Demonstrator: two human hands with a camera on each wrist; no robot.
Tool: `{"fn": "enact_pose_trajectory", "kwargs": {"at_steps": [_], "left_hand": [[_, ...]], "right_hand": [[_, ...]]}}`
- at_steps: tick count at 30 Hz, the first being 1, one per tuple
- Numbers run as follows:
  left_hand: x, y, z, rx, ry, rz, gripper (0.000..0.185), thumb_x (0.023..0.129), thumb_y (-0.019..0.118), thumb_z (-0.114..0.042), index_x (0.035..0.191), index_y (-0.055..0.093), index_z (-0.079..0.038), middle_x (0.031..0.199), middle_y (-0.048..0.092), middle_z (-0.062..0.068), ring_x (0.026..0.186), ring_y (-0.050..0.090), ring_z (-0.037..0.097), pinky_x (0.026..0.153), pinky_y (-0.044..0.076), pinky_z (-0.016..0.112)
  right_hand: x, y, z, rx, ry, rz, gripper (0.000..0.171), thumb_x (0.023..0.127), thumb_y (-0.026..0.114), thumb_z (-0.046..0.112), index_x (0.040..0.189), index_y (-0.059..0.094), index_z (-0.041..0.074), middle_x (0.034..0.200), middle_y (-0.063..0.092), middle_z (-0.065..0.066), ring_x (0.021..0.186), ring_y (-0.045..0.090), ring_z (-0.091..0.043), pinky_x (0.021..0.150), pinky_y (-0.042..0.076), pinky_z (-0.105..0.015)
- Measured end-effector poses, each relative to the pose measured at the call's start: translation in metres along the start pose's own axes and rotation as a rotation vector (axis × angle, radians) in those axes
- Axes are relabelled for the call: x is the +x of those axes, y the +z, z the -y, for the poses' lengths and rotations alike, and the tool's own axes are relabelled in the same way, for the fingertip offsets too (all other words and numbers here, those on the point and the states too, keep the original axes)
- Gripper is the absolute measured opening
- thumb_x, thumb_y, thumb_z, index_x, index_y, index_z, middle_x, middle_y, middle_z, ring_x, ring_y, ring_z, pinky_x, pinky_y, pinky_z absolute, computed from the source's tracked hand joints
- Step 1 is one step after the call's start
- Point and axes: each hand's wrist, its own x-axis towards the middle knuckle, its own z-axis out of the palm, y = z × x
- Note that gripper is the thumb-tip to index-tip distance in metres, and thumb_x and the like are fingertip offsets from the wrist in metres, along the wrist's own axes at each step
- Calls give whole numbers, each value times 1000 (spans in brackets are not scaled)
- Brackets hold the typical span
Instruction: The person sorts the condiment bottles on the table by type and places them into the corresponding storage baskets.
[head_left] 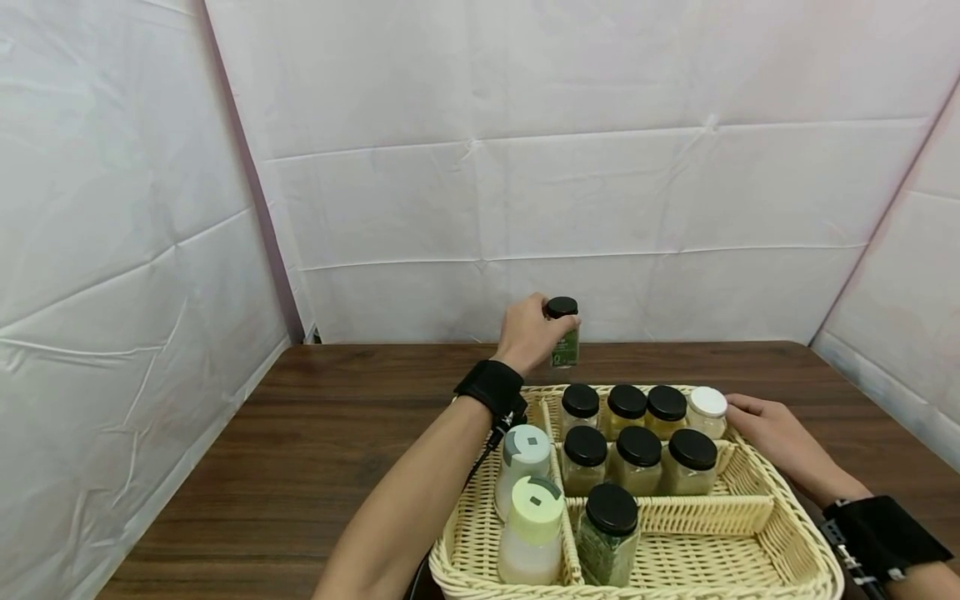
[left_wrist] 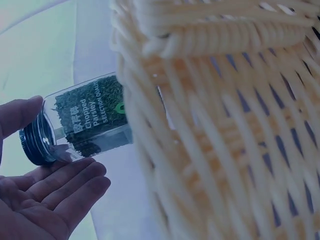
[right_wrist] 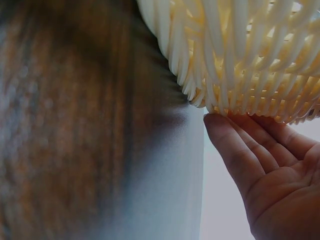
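In the head view my left hand point(head_left: 531, 335) pinches a parsley jar point(head_left: 565, 348) near its black lid, behind the wicker basket point(head_left: 738, 515). The left wrist view shows the thumb on one side of the jar's neck point(left_wrist: 49, 127) and the fingers beneath. Green flakes fill this clear jar, whose label reads "Chopped Parsley"; basket weave point(left_wrist: 200, 130) covers its bottom end. At the basket's back right corner is my right hand point(head_left: 780, 442). Its fairly straight fingers point(right_wrist: 250, 145) touch the outer wicker wall point(right_wrist: 225, 75), and the thumb is hidden in the right wrist view.
Several black-lidded spice jars point(head_left: 639, 447) and one white-lidded jar point(head_left: 707, 408) stand in the basket's right compartments. The left compartment holds two bottles, one with a grey-green cap point(head_left: 527, 446), one yellow-green point(head_left: 536, 504). A brown wooden table point(head_left: 300, 467) meets white sheeting point(head_left: 585, 192) behind.
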Motion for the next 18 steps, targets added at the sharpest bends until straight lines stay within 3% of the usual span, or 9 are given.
{"fn": "enact_pose_trajectory", "kwargs": {"at_steps": [3, 11, 18], "left_hand": [[-1, -2, -2, 8, 23, -27, 37, 99, 75, -35, 114, 69, -2, 87, 66, 7, 73, 60, 19, 68, 47, 29], [-3, -6, -6, -6, 54, -63, 37, 98, 76, -37, 113, 70, -4, 89, 67, 6, 77, 61, 19, 72, 48, 30], [-7, -16, -15, -21, 76, -61, 37, 98, 76, -36, 113, 69, -3, 92, 68, 7, 79, 62, 19, 73, 48, 30]], "right_hand": [[1, 0, 1, 10, 7, 19, 78, 113, 36, 57, 156, 42, -8, 150, 47, -38, 136, 44, -58, 101, 45, -64], [2, 3, 0, -16, -15, -27, 70, 115, 36, 52, 152, 48, -6, 136, 62, -30, 122, 61, -47, 93, 52, -55], [5, 1, 0, -3, 5, 17, 76, 114, 35, 56, 155, 42, -8, 148, 48, -38, 134, 46, -58, 99, 47, -63]]}}
